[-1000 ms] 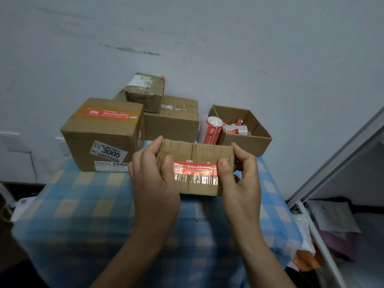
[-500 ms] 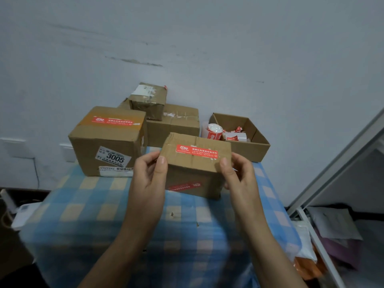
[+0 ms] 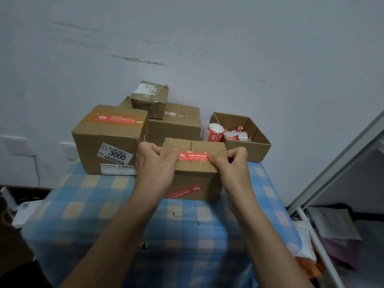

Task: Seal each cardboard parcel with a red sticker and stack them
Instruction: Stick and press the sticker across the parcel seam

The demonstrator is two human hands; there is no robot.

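A small cardboard parcel [image 3: 195,179] stands on the blue checked tablecloth [image 3: 104,206]. A red sticker [image 3: 194,157] runs across its top, and a second red sticker [image 3: 184,191] sits slanted on its front face. My left hand [image 3: 154,165] grips the parcel's left top edge, thumb on the sticker's left end. My right hand [image 3: 230,161] grips the right top edge, thumb on the sticker's right end. A bigger parcel [image 3: 109,140] marked 3005, with a red sticker on top, stands to the left.
Behind, a small taped box [image 3: 150,98] sits on a wider box [image 3: 176,123]. An open carton [image 3: 243,136] at the back right holds a sticker roll [image 3: 215,133] and red scraps. A wall is close behind; a white shelf frame [image 3: 336,163] stands at the right.
The parcel was turned so its stickered face points up, then set down on the table. Both thumbs now rest on the ends of the top sticker.
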